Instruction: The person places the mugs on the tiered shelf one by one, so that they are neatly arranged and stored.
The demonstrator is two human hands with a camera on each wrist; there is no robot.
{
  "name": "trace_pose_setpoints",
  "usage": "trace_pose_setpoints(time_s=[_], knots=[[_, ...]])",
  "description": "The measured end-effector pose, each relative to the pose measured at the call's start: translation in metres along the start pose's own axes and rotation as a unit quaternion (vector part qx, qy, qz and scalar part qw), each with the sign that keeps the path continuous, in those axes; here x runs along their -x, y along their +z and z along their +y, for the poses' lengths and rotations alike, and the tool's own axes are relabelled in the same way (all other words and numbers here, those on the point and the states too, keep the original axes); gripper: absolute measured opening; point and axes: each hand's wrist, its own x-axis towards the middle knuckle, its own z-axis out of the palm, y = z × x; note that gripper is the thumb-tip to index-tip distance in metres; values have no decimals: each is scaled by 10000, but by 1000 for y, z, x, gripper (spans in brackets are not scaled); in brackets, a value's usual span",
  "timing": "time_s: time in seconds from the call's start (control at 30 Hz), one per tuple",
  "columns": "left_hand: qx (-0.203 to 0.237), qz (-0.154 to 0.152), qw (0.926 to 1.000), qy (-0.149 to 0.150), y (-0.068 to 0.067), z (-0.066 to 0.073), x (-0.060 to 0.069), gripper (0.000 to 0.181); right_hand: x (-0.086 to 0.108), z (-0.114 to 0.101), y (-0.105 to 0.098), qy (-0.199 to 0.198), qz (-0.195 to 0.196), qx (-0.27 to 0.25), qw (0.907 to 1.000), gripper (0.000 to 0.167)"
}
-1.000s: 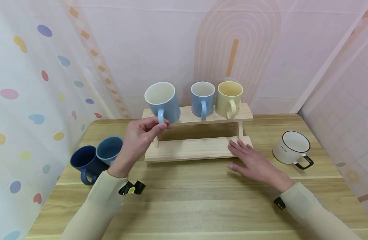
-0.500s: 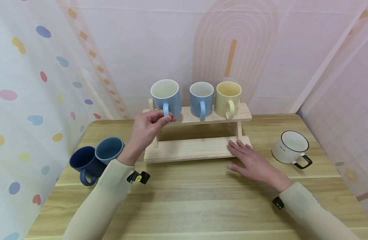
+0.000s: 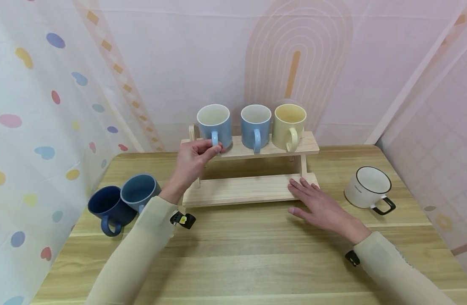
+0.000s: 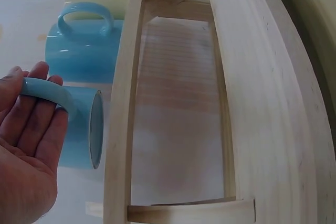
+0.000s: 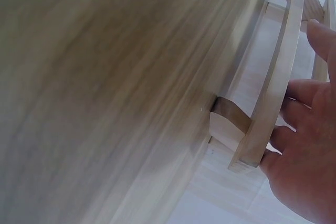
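Note:
My left hand [image 3: 193, 163] pinches the handle of a light blue mug [image 3: 222, 129] at the left end of a two-tier wooden rack's upper board [image 3: 237, 146]. In the left wrist view a small gap shows between this mug's base [image 4: 96, 129] and the board. To its right on the same board stand a second light blue mug [image 3: 252, 129] and a yellow mug [image 3: 282, 131], handles facing me. My right hand [image 3: 322, 209] lies with straight fingers on the right end of the lower board [image 3: 241, 190]; the right wrist view has its fingers at the board's edge.
A dark blue mug [image 3: 110, 209] and a teal-blue mug [image 3: 139, 192] stand close together on the wooden table [image 3: 248, 262] at left, partly behind my left sleeve. A white mug [image 3: 364, 190] with a black rim and black handle is at right. A patterned curtain [image 3: 187, 63] hangs behind.
My left hand has carried the light blue mug rightward, back and down toward the upper board, nearer the second light blue mug. My right hand has kept its place.

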Motion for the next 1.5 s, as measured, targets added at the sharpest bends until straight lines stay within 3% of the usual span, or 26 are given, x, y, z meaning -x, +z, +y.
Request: trace_pose_setpoints(time_s=[0.33,0.63,0.87,1.23,1.5], knots=[[51,24,9997,233,11,-6,-7,21,0,1,0,39,-23,-17,10000,72],[-7,-73,9997,224,13,-9,-6,25,1,0,0,71,-35,-52,10000,71],[-40,14,9997,225,13,-11,-4,25,0,-2,0,48,-59,-42,10000,72],[37,-128,9999,85,9,-9,-3,24,-1,-3,0,22,-52,-109,9999,73],[-233,-360,9990,-152,4,-9,0,35,-2,0,0,8,-25,-94,10000,72]])
